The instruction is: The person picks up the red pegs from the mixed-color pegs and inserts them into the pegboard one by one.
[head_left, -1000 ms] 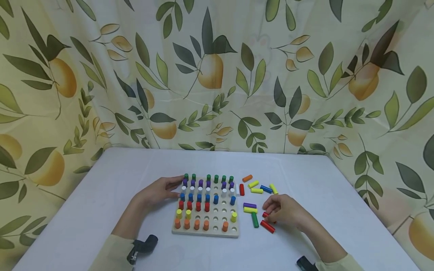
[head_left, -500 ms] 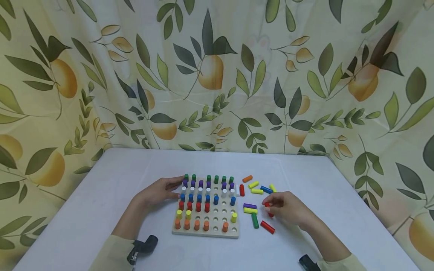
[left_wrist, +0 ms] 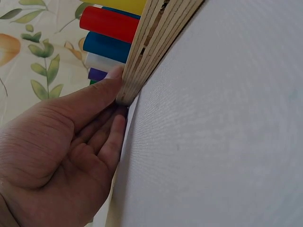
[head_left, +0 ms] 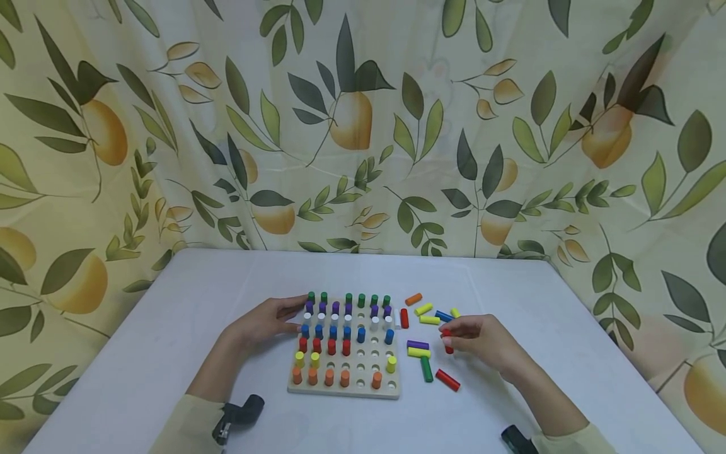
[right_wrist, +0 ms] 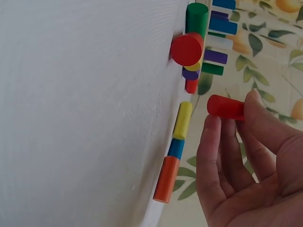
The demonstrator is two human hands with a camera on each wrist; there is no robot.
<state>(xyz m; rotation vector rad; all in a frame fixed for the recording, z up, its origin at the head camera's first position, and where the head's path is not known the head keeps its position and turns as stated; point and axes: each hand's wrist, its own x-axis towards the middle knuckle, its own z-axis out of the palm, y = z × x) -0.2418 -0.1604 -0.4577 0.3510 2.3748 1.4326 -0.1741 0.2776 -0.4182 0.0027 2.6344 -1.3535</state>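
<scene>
My right hand (head_left: 489, 342) pinches a red peg (right_wrist: 226, 107) between thumb and fingertips, with the peg close to upright in the head view. It is over the table, right of the wooden pegboard (head_left: 331, 391). At the board's left side, my left hand (head_left: 265, 323) rests with extended fingers. In the left wrist view, its thumb (left_wrist: 102, 92) touches the board's edge and the other fingers lie low beside the corner. Rows of coloured pegs stand in the board: green, purple, white, blue, red, yellow and orange. Bare holes show mostly toward its right half.
Loose pegs lie on the white table between board and right hand, including a green peg (head_left: 426, 369), a red one (head_left: 448, 380), a purple one (head_left: 418, 345) and an orange one (head_left: 414, 299). A patterned curtain (head_left: 363, 189) hangs behind the table.
My right hand has picked up the red peg from the table, lifted it and turned it nearly upright. The left hand and the board have stayed in place.
</scene>
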